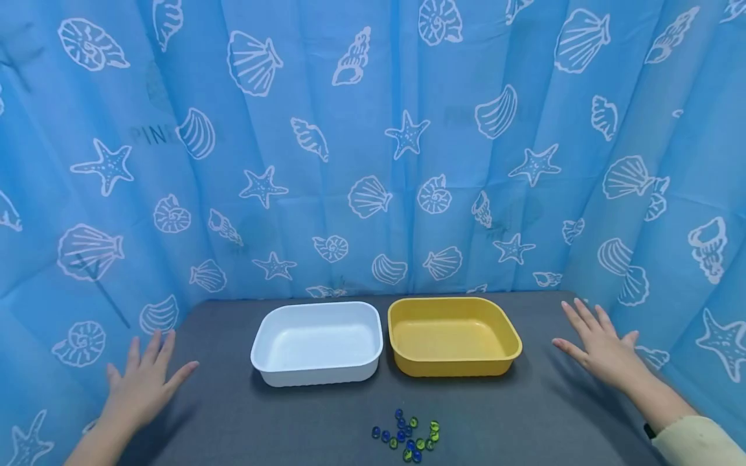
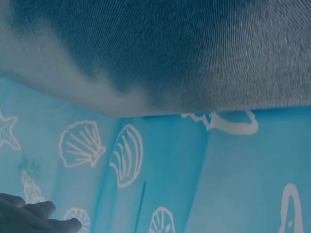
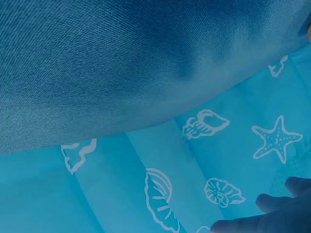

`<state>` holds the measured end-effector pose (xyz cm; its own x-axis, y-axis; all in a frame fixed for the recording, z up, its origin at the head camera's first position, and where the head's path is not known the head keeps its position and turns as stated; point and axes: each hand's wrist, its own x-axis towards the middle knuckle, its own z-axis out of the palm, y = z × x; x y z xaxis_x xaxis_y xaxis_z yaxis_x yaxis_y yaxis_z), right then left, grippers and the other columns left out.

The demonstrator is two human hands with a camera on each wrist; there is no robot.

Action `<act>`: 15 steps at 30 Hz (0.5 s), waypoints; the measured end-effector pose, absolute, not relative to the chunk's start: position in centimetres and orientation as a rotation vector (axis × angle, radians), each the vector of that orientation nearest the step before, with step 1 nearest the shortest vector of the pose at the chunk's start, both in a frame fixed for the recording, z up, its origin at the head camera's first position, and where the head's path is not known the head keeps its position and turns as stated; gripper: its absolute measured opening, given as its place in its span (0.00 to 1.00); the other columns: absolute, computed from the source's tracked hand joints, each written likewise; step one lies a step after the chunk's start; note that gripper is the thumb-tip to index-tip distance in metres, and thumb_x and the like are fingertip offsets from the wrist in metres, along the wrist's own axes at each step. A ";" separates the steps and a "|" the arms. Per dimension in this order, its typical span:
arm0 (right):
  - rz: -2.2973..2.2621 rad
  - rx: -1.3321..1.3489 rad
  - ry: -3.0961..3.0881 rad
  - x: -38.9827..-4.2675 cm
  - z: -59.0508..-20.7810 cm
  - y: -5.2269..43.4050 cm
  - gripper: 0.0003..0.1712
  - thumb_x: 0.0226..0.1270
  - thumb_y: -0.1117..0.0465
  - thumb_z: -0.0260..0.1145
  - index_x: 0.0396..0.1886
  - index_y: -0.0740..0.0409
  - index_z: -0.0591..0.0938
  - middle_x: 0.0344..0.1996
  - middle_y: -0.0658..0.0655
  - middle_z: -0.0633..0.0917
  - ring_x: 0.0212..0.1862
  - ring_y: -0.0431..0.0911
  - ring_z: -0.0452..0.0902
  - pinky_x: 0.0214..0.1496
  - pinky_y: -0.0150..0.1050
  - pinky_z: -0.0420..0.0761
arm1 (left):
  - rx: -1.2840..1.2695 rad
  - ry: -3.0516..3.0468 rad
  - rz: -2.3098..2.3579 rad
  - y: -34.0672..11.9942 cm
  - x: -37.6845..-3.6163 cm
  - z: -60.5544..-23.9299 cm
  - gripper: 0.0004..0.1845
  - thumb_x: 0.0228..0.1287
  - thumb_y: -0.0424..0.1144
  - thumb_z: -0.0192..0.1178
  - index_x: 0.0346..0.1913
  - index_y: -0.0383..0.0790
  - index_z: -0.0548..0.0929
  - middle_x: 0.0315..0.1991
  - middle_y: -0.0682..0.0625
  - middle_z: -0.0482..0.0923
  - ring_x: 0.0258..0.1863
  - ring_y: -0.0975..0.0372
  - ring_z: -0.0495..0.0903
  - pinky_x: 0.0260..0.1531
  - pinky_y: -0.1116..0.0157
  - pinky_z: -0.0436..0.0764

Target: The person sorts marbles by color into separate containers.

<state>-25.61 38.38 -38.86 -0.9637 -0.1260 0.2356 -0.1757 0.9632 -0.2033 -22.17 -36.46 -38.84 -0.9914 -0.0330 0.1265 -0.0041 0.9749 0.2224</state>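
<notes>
A white tray (image 1: pixel 274 372) and a yellow tray (image 1: pixel 501 362) stand side by side on the grey table (image 1: pixel 524 421), both with nothing in them. Several blue and green glass beads (image 1: pixel 408 437) lie in a loose pile in front of them, near the table's front edge. My left hand (image 1: pixel 146 378) lies flat with spread fingers at the table's left edge, holding nothing. Flat and spread too, my right hand (image 1: pixel 600 349) rests at the right edge, well clear of the yellow tray. Only fingertips (image 2: pixel 34 218) (image 3: pixel 272 213) show in the wrist views.
A blue curtain (image 1: pixel 373 142) printed with white shells and starfish closes in the table at the back and on both sides. Bare grey tabletop lies between each hand and the trays.
</notes>
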 end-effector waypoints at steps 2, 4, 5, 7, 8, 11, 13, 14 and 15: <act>0.338 0.231 -2.885 -25.6 -38.9 38.3 0.51 0.72 0.36 0.52 0.78 0.58 0.39 0.74 0.73 0.42 0.70 0.75 0.29 0.46 0.87 0.32 | 0.033 -2.996 -0.351 -36.4 -22.2 -38.9 0.52 0.69 0.70 0.37 0.73 0.24 0.44 0.71 0.22 0.38 0.66 0.25 0.29 0.49 0.22 0.30; 0.345 0.229 -2.880 -25.6 -38.9 38.2 0.51 0.72 0.36 0.52 0.78 0.58 0.39 0.74 0.73 0.43 0.70 0.75 0.29 0.45 0.87 0.32 | 0.034 -2.990 -0.355 -36.3 -22.2 -39.0 0.52 0.69 0.70 0.37 0.73 0.24 0.45 0.71 0.22 0.39 0.66 0.25 0.30 0.49 0.22 0.31; 0.349 0.228 -2.878 -25.6 -38.9 38.2 0.51 0.72 0.36 0.52 0.78 0.58 0.39 0.73 0.74 0.43 0.70 0.75 0.29 0.45 0.87 0.33 | 0.031 -2.986 -0.362 -36.2 -22.3 -39.0 0.52 0.70 0.69 0.37 0.73 0.24 0.44 0.71 0.22 0.39 0.66 0.25 0.31 0.49 0.22 0.32; 0.370 0.226 -2.863 -25.5 -38.8 38.0 0.51 0.72 0.37 0.52 0.78 0.59 0.40 0.73 0.74 0.44 0.70 0.75 0.32 0.47 0.87 0.35 | 0.004 -2.960 -0.394 -35.8 -22.4 -39.0 0.50 0.71 0.67 0.38 0.73 0.24 0.44 0.71 0.23 0.41 0.66 0.25 0.33 0.50 0.22 0.36; 0.388 0.234 -2.840 -25.5 -38.8 37.9 0.50 0.73 0.38 0.53 0.77 0.62 0.42 0.73 0.75 0.46 0.70 0.75 0.35 0.48 0.86 0.38 | -0.015 -2.942 -0.434 -35.6 -22.5 -39.0 0.49 0.72 0.66 0.38 0.73 0.24 0.44 0.71 0.23 0.42 0.66 0.25 0.35 0.50 0.22 0.38; 0.507 0.263 -2.749 -25.2 -38.7 37.4 0.46 0.74 0.44 0.55 0.75 0.68 0.48 0.69 0.79 0.53 0.68 0.77 0.45 0.53 0.82 0.49 | -0.053 -2.893 -0.686 -34.7 -22.8 -38.8 0.47 0.74 0.62 0.40 0.74 0.25 0.40 0.71 0.23 0.40 0.67 0.26 0.35 0.54 0.24 0.42; 0.592 0.272 -2.683 -24.9 -38.5 36.8 0.43 0.74 0.48 0.57 0.74 0.71 0.52 0.66 0.80 0.58 0.64 0.76 0.54 0.53 0.77 0.58 | -0.035 -2.858 -0.903 -33.9 -22.9 -38.5 0.47 0.74 0.61 0.42 0.75 0.28 0.35 0.72 0.24 0.37 0.69 0.28 0.35 0.57 0.27 0.43; 0.625 0.279 -2.646 -24.8 -38.4 36.4 0.41 0.74 0.50 0.57 0.72 0.72 0.54 0.64 0.81 0.61 0.61 0.76 0.58 0.51 0.75 0.63 | -0.018 -2.833 -1.015 -33.5 -23.0 -38.3 0.48 0.74 0.60 0.44 0.75 0.30 0.33 0.73 0.25 0.37 0.69 0.29 0.35 0.58 0.28 0.44; 0.660 0.281 -2.616 -24.6 -38.4 36.0 0.39 0.74 0.52 0.58 0.72 0.73 0.56 0.62 0.80 0.63 0.59 0.74 0.62 0.50 0.72 0.67 | 0.015 -2.808 -1.120 -33.0 -23.1 -38.0 0.48 0.73 0.60 0.45 0.75 0.33 0.31 0.73 0.26 0.36 0.70 0.31 0.35 0.60 0.29 0.44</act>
